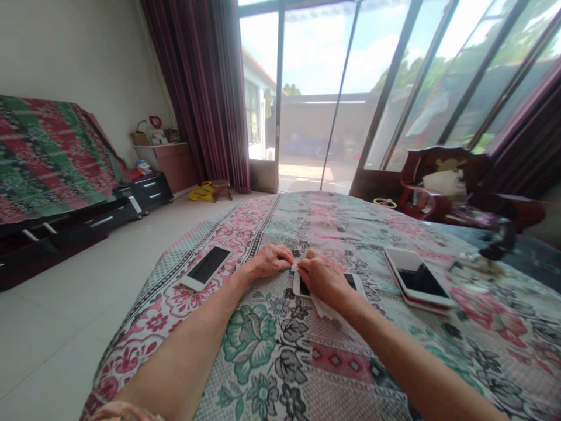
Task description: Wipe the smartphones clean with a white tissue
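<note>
Floral cloth (252, 339) below | white-framed smartphone (353, 282) lies flat under the right hand (324, 278), pinching white tissue (326, 310) | left hand (269, 261) curls near its left end (can't tell if gripping) | one-sided pressure could skid the phone; rubbing could tear tissue

Tall windows (318, 70) stand bright with daylight — a purple curtain (201, 88) beside them, pale wall (87, 47), tiled floor (65, 316).

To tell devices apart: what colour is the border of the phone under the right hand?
The phone has a white border, head view.
</note>
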`<state>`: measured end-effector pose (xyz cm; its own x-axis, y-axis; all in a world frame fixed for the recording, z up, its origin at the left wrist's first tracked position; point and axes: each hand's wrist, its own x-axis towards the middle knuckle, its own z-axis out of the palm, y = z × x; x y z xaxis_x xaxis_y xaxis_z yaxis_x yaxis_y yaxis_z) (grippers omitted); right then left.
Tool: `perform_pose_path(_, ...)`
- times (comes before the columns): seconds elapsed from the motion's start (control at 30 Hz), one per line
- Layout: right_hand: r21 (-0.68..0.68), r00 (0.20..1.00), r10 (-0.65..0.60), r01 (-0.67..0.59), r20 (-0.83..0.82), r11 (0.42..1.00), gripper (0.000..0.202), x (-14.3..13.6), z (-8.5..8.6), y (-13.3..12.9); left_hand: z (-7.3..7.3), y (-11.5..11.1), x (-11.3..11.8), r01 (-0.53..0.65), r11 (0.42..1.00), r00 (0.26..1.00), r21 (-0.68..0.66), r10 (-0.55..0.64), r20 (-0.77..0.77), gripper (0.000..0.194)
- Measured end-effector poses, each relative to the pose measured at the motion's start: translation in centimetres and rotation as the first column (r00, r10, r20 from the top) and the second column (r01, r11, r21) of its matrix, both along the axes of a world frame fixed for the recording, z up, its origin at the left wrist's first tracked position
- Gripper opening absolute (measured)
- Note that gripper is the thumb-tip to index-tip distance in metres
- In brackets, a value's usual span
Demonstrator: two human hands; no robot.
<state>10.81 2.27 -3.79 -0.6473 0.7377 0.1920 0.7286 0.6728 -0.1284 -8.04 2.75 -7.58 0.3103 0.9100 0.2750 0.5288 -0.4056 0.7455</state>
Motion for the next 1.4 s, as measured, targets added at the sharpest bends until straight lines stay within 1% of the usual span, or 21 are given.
perform_pose_path(0.1,-0.007,0.999,-0.040,0.040,0.007,0.999,0.031,-0.4,0.1,0.2,-0.2,0.1,-0.1,-0.007,1.000,1.000,-0.018,0.007,0.015,0.016)
perform_pose_path(0.17,0.014,0.999,-0.042,0.042,0.019,0.999,0.030,-0.2,0.1,-0.2,-0.3,0.1,-0.1,0.000,1.000,1.000,-0.018,0.001,0.028,0.016)
perform_pose_path(0.3,0.036,0.996,0.067,-0.069,0.054,0.997,0.023,0.9,-0.2,-2.1,-0.4,0.1,-0.2,-0.002,1.000,0.999,-0.007,0.002,0.044,0.014)
perform_pose_path(0.4,0.026,0.992,0.109,-0.111,0.063,0.994,0.020,1.4,-0.3,-3.0,-0.1,0.1,-0.3,0.042,0.999,0.999,-0.021,-0.042,0.019,0.015)
perform_pose_path(0.5,0.021,0.996,0.083,-0.084,0.039,0.996,0.021,1.0,-0.1,-2.5,0.3,-0.1,-0.6,0.104,0.993,0.994,-0.051,-0.105,-0.012,0.018)
perform_pose_path(0.63,0.021,1.000,-0.008,0.007,0.025,1.000,0.025,0.2,0.1,-0.9,1.0,-0.4,-0.8,0.131,0.989,0.989,-0.074,-0.136,-0.065,0.020)
perform_pose_path(0.77,0.039,0.999,-0.046,0.046,-0.025,0.998,0.029,0.1,-0.4,-0.1,2.0,-0.9,-0.8,0.151,0.982,0.978,-0.115,-0.165,-0.128,0.020)
perform_pose_path(0.8,0.041,0.998,-0.051,0.053,-0.041,0.998,0.029,0.2,-0.5,0.0,2.2,-1.1,-0.8,0.157,0.979,0.973,-0.132,-0.176,-0.152,0.024)
perform_pose_path(0.93,0.030,0.996,-0.055,0.057,-0.067,0.998,0.028,0.6,-0.7,0.0,3.0,-1.7,-0.5,0.159,0.969,0.938,-0.191,-0.208,-0.277,0.051)
perform_pose_path(1.0,0.030,0.997,-0.036,0.039,-0.073,0.999,0.027,0.8,-0.7,0.0,3.2,-2.0,-0.1,0.139,0.969,0.916,-0.206,-0.205,-0.345,0.063)
perform_pose_path(1.1,0.030,0.996,-0.014,0.017,-0.084,0.999,0.027,1.0,-0.7,0.0,3.2,-2.5,0.6,0.089,0.976,0.880,-0.199,-0.170,-0.443,0.077)
perform_pose_path(1.17,0.023,0.996,-0.021,0.023,-0.088,0.999,0.026,1.0,-0.7,0.0,3.0,-2.7,1.1,0.062,0.982,0.860,-0.179,-0.143,-0.489,0.081)
perform_pose_path(1.23,0.019,0.995,-0.031,0.033,-0.096,0.999,0.025,1.0,-0.8,0.1,2.9,-2.9,1.5,0.044,0.988,0.851,-0.150,-0.116,-0.513,0.080)
perform_pose_path(1.33,0.010,0.993,-0.037,0.039,-0.116,0.999,0.023,1.0,-0.9,0.1,2.7,-2.9,1.7,0.034,0.994,0.851,-0.105,-0.084,-0.518,0.077)
perform_pose_path(1.4,-0.002,0.992,-0.040,0.040,-0.117,0.999,0.022,1.0,-0.8,0.2,2.7,-2.9,1.7,0.042,0.995,0.850,-0.092,-0.084,-0.520,0.076)
